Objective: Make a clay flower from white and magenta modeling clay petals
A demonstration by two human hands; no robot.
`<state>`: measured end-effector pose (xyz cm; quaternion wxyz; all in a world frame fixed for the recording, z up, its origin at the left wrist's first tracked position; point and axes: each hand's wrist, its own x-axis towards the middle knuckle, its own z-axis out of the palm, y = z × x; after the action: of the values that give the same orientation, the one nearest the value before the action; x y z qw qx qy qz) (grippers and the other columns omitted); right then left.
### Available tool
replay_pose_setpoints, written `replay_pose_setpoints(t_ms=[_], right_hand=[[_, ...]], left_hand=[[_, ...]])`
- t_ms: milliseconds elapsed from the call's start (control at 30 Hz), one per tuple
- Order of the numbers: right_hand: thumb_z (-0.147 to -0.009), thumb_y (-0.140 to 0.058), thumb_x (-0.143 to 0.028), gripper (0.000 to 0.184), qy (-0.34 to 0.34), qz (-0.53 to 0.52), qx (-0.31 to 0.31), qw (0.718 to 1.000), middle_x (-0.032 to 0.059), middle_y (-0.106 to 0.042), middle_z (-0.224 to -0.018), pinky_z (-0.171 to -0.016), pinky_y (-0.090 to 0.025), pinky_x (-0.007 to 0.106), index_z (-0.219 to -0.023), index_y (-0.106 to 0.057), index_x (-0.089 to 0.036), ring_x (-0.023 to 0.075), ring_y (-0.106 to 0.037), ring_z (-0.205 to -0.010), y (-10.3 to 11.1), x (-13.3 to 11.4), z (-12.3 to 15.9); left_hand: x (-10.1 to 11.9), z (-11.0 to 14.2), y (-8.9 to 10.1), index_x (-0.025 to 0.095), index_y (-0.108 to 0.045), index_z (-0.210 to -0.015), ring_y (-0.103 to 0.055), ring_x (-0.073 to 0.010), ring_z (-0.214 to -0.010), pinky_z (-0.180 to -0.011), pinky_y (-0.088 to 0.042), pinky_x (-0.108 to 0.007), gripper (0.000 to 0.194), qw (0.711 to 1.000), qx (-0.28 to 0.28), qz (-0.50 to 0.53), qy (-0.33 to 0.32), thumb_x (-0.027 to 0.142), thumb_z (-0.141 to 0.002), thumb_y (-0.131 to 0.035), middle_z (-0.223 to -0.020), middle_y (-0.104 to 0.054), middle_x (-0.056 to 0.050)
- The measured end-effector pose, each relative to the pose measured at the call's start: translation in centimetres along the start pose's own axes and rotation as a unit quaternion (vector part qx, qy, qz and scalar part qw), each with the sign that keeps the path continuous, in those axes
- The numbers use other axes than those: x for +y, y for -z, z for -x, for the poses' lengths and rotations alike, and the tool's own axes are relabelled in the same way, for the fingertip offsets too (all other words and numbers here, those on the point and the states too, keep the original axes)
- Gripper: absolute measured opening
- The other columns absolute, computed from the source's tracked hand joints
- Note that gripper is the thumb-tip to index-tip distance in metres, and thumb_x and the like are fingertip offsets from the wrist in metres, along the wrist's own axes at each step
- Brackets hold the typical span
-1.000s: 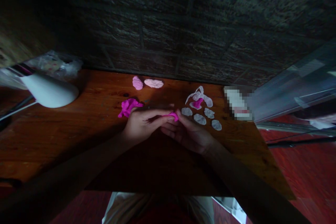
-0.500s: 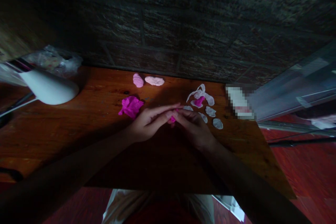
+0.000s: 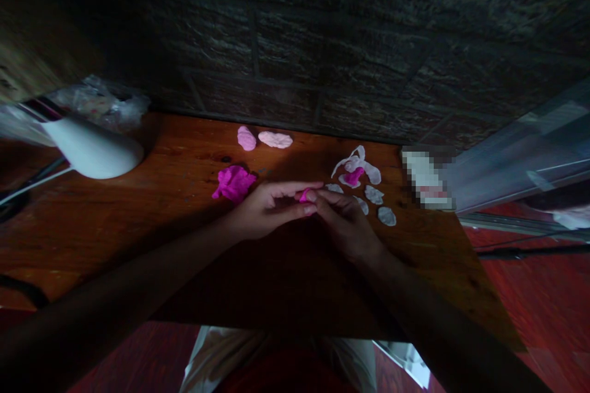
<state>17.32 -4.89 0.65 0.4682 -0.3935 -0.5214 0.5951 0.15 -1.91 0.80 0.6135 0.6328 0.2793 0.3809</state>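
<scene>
Between the fingertips of both hands is a small piece of bright pink clay (image 3: 305, 196), partly hidden by the fingers. My left hand (image 3: 267, 210) is closed around its left side, with the thumb in front and fingers behind. My right hand (image 3: 346, 220) pinches the same piece from the right. A larger flattened magenta clay lump (image 3: 236, 183) lies left of my left hand. Just beyond my right hand are several thin whitish petals (image 3: 373, 194), and a whitish petal cluster (image 3: 354, 164) with a magenta clay piece (image 3: 353, 177) on it.
Two pale pink lumps (image 3: 275, 139) lie near the dark brick wall (image 3: 286, 98). A white cone-shaped object (image 3: 99, 150) and crumpled clear plastic (image 3: 104, 104) stand at the left of the wooden table (image 3: 184, 159). A blurred-out pale box (image 3: 426, 181) sits at the right edge.
My left thumb has shifted lower, away from the fingers, so a gap shows between them. The pink piece has turned or moved slightly up in the fingertips. The view has shifted a little.
</scene>
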Motion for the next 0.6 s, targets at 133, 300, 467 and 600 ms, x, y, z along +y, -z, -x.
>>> replay_pose_setpoints(t_ms=[133,300,467,600], right_hand=[[-0.088,-0.069,-0.052,0.029,-0.016,-0.014,0.018,1.0,0.0006,-0.079,-0.09,-0.082,-0.053,0.031,-0.091,-0.081,-0.026,0.0167,-0.071,-0.084,-0.1,0.0,-0.1],[-0.09,-0.069,-0.046,0.026,-0.009,-0.018,-0.018,1.0,0.0014,-0.079,-0.096,-0.085,-0.056,0.032,-0.105,-0.077,-0.026,0.016,-0.072,-0.087,0.7,-0.5,-0.4],[-0.089,-0.071,-0.036,0.018,0.019,0.035,0.004,0.999,-0.0001,-0.079,-0.093,-0.083,-0.058,0.031,-0.103,-0.078,-0.026,0.015,-0.073,-0.083,1.0,-0.7,-0.2],[-0.086,-0.073,-0.03,0.012,0.084,0.082,0.087,0.989,0.0001,-0.079,-0.097,-0.088,-0.056,0.031,-0.096,-0.079,-0.026,0.0162,-0.072,-0.092,0.9,-0.1,-0.3]], left_hand=[[-0.1,-0.2,0.1,0.017,-0.071,-0.124,-0.072,-0.023,-0.108,-0.095,-0.058,-0.034,0.042,1.0,0.006,0.014,0.004,0.024,-0.083,-0.078,-0.121,-0.076,-0.011],[0.0,-0.5,0.7,0.016,-0.076,-0.113,-0.072,-0.0221,-0.104,-0.098,-0.056,-0.036,0.034,0.995,0.082,0.043,0.03,0.032,-0.084,-0.077,-0.117,-0.077,-0.01],[0.2,-0.6,0.6,0.015,-0.079,-0.104,-0.074,-0.0201,-0.091,-0.091,-0.058,-0.035,0.031,0.994,0.063,0.07,0.049,0.037,-0.082,-0.079,-0.103,-0.08,-0.009],[-0.1,-0.5,0.3,0.016,-0.078,-0.106,-0.074,-0.0204,-0.099,-0.095,-0.057,-0.035,0.031,0.997,0.06,0.024,0.04,0.031,-0.079,-0.081,-0.11,-0.079,-0.008]])
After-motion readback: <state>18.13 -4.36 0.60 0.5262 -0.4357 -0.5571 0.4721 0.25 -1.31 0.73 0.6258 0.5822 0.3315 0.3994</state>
